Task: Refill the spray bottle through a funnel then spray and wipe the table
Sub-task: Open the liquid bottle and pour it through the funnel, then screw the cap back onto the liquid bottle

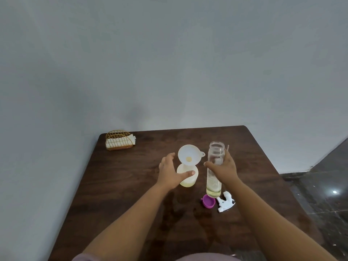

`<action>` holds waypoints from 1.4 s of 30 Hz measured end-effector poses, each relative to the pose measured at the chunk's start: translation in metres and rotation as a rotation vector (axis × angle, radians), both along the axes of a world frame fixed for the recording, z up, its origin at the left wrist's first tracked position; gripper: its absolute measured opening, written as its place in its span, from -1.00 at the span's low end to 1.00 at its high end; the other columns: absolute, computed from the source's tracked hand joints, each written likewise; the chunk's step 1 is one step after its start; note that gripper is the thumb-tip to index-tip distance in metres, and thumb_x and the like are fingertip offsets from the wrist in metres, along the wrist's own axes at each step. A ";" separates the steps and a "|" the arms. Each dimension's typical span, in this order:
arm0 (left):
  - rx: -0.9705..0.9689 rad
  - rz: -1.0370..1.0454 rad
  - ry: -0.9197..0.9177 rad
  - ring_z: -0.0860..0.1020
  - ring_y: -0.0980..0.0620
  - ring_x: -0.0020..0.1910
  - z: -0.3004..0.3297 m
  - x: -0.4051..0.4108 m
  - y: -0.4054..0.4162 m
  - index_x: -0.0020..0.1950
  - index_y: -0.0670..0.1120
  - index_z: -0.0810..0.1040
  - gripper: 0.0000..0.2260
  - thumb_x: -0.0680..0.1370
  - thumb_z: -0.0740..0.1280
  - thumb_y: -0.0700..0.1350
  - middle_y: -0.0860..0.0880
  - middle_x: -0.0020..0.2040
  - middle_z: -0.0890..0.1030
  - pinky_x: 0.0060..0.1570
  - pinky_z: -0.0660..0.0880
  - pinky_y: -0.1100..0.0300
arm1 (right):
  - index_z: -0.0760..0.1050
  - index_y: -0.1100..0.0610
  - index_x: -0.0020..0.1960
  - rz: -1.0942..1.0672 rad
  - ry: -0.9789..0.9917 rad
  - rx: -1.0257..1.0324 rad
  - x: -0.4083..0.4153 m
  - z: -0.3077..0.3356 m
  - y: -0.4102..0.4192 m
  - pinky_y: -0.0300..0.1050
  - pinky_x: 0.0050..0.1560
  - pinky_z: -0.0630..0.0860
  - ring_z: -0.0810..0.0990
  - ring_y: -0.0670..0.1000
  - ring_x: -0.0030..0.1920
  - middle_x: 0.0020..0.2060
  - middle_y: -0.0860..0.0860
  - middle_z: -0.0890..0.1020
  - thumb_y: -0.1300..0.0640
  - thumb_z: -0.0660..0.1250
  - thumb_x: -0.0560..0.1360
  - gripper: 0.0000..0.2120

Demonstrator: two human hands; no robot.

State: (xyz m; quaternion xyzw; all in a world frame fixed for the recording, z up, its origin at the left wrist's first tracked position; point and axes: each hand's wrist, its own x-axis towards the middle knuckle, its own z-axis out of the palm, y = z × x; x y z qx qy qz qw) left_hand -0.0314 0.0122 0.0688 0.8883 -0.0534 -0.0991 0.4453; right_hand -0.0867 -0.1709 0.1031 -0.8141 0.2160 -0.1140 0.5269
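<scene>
A tall clear bottle [214, 178] stands upright on the dark wooden table [131, 185], uncapped, with a little pale yellow liquid at its bottom. My right hand [225, 169] grips it around the middle. Left of it stands a squat white spray bottle [188, 180] holding yellowish liquid, with a white funnel [189, 154] tilted in its mouth. My left hand [170, 171] hovers open around that bottle, thumb across its front; whether it touches is unclear. A white trigger sprayer head [225, 201] and a purple cap [209, 201] lie near the clear bottle's base.
A gold wire napkin holder [119, 141] with white napkins sits at the table's far left corner. A grey wall runs behind and to the left. A dark glossy floor [323, 194] lies beyond the table's right edge.
</scene>
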 end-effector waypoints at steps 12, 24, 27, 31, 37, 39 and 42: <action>0.033 0.193 -0.036 0.24 0.00 0.39 -0.010 -0.064 0.020 0.41 0.00 0.32 -0.44 0.48 0.44 0.04 0.02 0.36 0.35 0.29 0.28 0.14 | 0.38 0.04 0.22 0.235 -0.019 0.007 -0.042 -0.029 0.044 -0.15 0.04 0.33 0.48 -0.03 0.03 -0.01 -0.09 0.52 0.22 0.43 0.37 -0.53; -0.259 0.115 -0.053 0.54 0.22 0.13 -0.012 -0.083 0.063 0.29 0.09 0.45 -0.62 0.50 0.44 0.03 0.18 0.16 0.58 0.09 0.50 0.31 | 0.38 0.17 0.31 0.616 -0.120 -0.133 -0.020 -0.043 0.108 -0.07 0.20 0.46 0.49 0.06 0.17 0.17 0.09 0.52 0.11 0.48 0.40 -0.46; -0.188 0.087 -0.073 0.54 0.18 0.13 -0.009 -0.068 0.082 0.28 0.06 0.45 -0.61 0.49 0.45 -0.01 0.16 0.19 0.56 0.07 0.50 0.30 | 0.41 0.04 0.30 0.671 -0.077 -0.114 -0.001 -0.040 0.117 -0.13 0.21 0.45 0.51 -0.04 0.17 0.18 -0.03 0.54 0.12 0.46 0.40 -0.50; -0.154 0.059 -0.008 0.58 0.15 0.08 -0.003 -0.045 0.100 0.27 0.07 0.45 -0.61 0.49 0.46 -0.04 0.14 0.15 0.56 0.02 0.51 0.30 | 0.38 -0.02 0.29 0.751 -0.002 -0.090 0.024 -0.035 0.123 -0.14 0.16 0.49 0.56 -0.05 0.12 0.12 -0.10 0.58 0.16 0.46 0.40 -0.49; -0.136 0.017 0.079 0.62 0.06 0.06 -0.009 -0.026 0.114 0.27 0.05 0.44 -0.57 0.46 0.47 0.02 0.08 0.20 0.57 0.11 0.57 0.08 | 0.35 0.03 0.33 0.728 0.071 -0.159 0.039 -0.037 0.133 -0.09 0.17 0.48 0.57 0.03 0.12 0.12 -0.02 0.60 0.18 0.50 0.37 -0.42; -0.118 0.010 0.088 0.60 0.06 0.07 -0.009 -0.023 0.116 0.30 0.01 0.42 -0.55 0.46 0.48 0.00 0.10 0.16 0.54 0.10 0.56 0.12 | 0.34 0.05 0.35 0.703 0.083 -0.193 0.037 -0.038 0.134 -0.12 0.18 0.46 0.55 0.03 0.16 0.18 -0.01 0.57 0.18 0.50 0.36 -0.38; -0.061 -0.053 0.077 0.52 0.06 0.18 -0.013 -0.021 0.120 0.37 0.02 0.37 -0.41 0.41 0.51 0.06 0.06 0.28 0.48 0.20 0.50 0.06 | 0.31 0.09 0.39 0.609 0.137 -0.278 0.025 -0.043 0.129 -0.11 0.25 0.43 0.47 0.00 0.21 0.24 0.02 0.47 0.10 0.50 0.35 -0.33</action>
